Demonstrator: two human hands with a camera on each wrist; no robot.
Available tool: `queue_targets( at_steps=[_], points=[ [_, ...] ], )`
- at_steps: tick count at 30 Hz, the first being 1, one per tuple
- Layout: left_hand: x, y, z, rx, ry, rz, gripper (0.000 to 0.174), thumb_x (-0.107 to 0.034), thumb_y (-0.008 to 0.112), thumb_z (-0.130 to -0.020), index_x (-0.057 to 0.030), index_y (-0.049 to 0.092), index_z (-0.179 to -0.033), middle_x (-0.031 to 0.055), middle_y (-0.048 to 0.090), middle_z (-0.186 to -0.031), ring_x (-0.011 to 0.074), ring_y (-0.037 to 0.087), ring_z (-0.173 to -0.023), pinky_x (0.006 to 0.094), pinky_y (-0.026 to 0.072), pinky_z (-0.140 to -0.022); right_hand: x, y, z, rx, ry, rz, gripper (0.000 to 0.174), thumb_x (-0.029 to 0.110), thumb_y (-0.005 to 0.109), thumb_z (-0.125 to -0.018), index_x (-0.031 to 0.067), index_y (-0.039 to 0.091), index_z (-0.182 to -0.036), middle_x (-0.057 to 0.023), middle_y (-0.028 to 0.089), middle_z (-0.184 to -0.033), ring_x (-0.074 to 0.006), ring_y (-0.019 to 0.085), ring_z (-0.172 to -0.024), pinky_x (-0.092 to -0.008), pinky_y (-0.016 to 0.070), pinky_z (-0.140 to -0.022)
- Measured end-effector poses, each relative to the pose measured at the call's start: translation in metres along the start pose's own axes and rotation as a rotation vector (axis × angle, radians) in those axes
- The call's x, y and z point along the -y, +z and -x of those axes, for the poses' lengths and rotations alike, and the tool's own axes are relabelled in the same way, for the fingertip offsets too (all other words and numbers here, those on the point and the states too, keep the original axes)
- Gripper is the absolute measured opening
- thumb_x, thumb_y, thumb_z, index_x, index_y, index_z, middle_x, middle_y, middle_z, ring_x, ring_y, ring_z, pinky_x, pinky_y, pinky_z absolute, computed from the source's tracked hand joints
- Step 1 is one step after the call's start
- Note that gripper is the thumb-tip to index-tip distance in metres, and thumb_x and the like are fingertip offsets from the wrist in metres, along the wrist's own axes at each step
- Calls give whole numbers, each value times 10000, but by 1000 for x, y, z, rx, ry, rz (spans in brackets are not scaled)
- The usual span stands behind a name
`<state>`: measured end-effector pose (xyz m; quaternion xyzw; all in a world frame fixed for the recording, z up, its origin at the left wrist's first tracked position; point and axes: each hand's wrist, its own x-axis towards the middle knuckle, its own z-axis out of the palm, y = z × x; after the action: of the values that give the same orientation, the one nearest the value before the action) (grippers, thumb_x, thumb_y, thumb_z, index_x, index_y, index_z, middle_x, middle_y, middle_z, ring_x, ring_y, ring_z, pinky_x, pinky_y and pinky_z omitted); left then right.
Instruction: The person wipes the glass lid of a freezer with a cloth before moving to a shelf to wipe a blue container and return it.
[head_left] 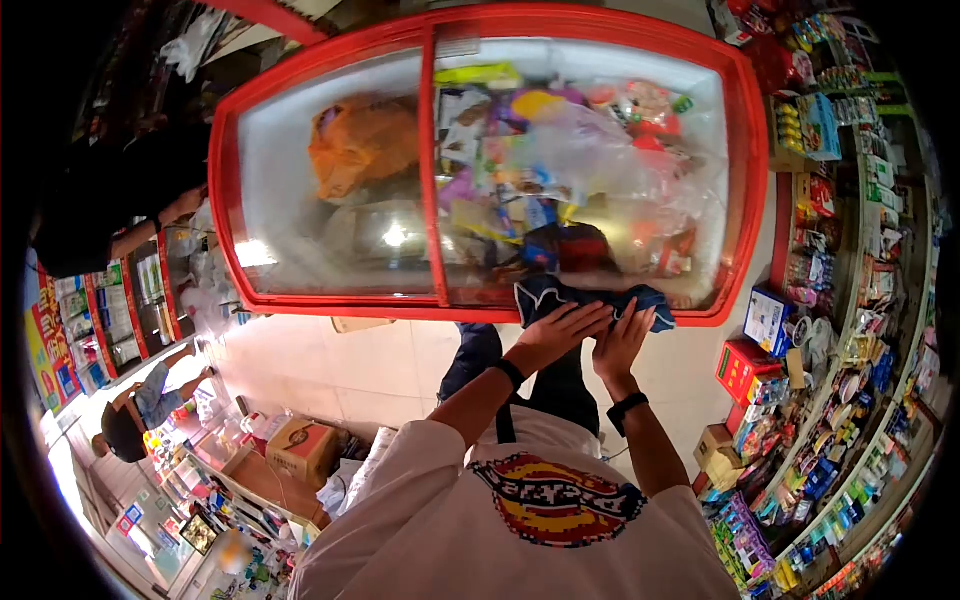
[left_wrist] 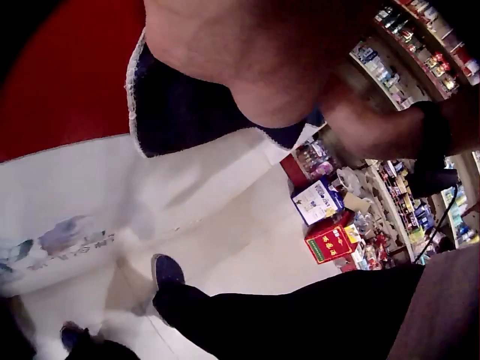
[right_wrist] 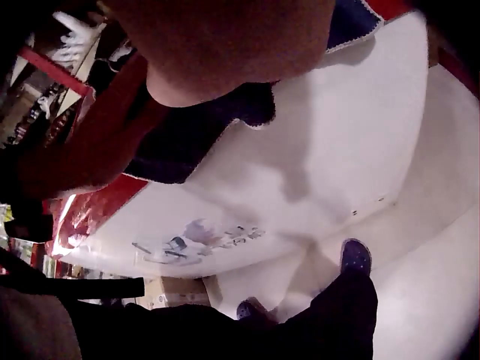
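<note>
A dark blue cloth [head_left: 565, 298] with a pale stitched edge lies bunched over the front red rim [head_left: 480, 314] of a chest freezer. My left hand [head_left: 560, 335] rests on the cloth with its fingers stretched toward the right. Close beside it, my right hand [head_left: 619, 350] presses on the cloth's right part, fingers pointing away from me. The cloth [left_wrist: 180, 101] hangs partly below the left hand [left_wrist: 232, 60] in the left wrist view. In the right wrist view the cloth [right_wrist: 195, 135] drapes over the white front, and the right hand [right_wrist: 232, 49] hides part of it.
Under the freezer's glass lid [head_left: 340, 230] lie an orange bag [head_left: 365, 145] and many colourful packages. Stocked shelves [head_left: 860, 330] line the right side, with a red box [head_left: 745, 370] near the floor. A person [head_left: 130, 200] stands at the left; a cardboard box [head_left: 303, 448] is behind.
</note>
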<state>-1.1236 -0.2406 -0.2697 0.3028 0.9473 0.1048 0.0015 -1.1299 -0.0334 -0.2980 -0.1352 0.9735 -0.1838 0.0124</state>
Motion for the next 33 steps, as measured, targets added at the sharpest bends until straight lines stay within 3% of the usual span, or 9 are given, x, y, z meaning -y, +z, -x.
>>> queue_targets(
  at_steps=[6,10,14,17,19,22,24,29,33],
  points=[
    [70,-15,108,-18,-24,-258,740,-275,583,-1045,-214,347,-1743,-41,302,-1820,164,295,-1664,391,290,-1325,106,36,-5,70,-135,9,797,309,689,-1040,-102,364,-1640,-415,430,-1539,-625,293,-1544,-697,227,-1283],
    [125,-30,193,-30,-143,56,792,-195,635,-1020,-228,330,-1751,-31,295,-1825,168,319,-1657,388,368,-1297,191,68,-23,77,-340,36,749,322,674,-1054,-87,407,-1622,-370,483,-1517,-587,351,-1537,-670,259,-1284],
    [163,-37,256,-33,-213,18,753,-182,631,-1006,-229,385,-1716,-25,345,-1800,187,343,-1646,401,390,-1281,260,76,-36,121,-495,80,725,329,661,-1064,-80,430,-1617,-351,500,-1516,-567,392,-1527,-661,301,-1280],
    [183,-43,289,-78,-316,109,715,-175,630,-987,-232,444,-1675,-26,385,-1778,197,372,-1631,410,405,-1267,303,78,-54,202,-662,69,747,326,676,-1065,-63,403,-1642,-299,534,-1516,-492,417,-1542,-600,326,-1296],
    [193,-53,312,-100,-416,213,738,-164,689,-933,-270,500,-1639,-25,411,-1763,213,385,-1623,417,405,-1262,329,86,-68,275,-730,60,743,325,672,-1070,-58,400,-1646,-296,521,-1540,-483,405,-1553,-587,326,-1301],
    [209,-63,347,-60,-530,78,708,-235,761,-898,-278,560,-1576,-18,512,-1689,211,442,-1588,426,414,-1242,372,96,-88,409,-834,78,740,349,652,-1086,-34,390,-1663,-275,479,-1619,-446,367,-1591,-553,313,-1318],
    [222,-63,372,-117,-574,53,569,-278,743,-957,-272,613,-1511,21,539,-1666,257,456,-1580,477,415,-1224,400,107,-96,388,-942,8,738,371,629,-1097,-15,383,-1675,-261,445,-1666,-411,354,-1608,-532,305,-1324],
    [248,-81,423,-94,-787,122,574,-336,727,-950,-241,626,-1507,51,523,-1676,286,396,-1613,538,316,-1289,480,119,-120,389,-1057,-161,731,386,612,-1093,-33,420,-1660,-280,516,-1614,-421,402,-1583,-519,271,-1332],
    [268,-98,452,-177,-946,162,542,-305,667,-962,-203,640,-1494,103,500,-1688,336,383,-1615,571,293,-1303,540,145,-125,452,-1096,-129,761,397,573,-1102,-49,357,-1680,-274,455,-1666,-406,345,-1617,-512,218,-1350]
  ],
)
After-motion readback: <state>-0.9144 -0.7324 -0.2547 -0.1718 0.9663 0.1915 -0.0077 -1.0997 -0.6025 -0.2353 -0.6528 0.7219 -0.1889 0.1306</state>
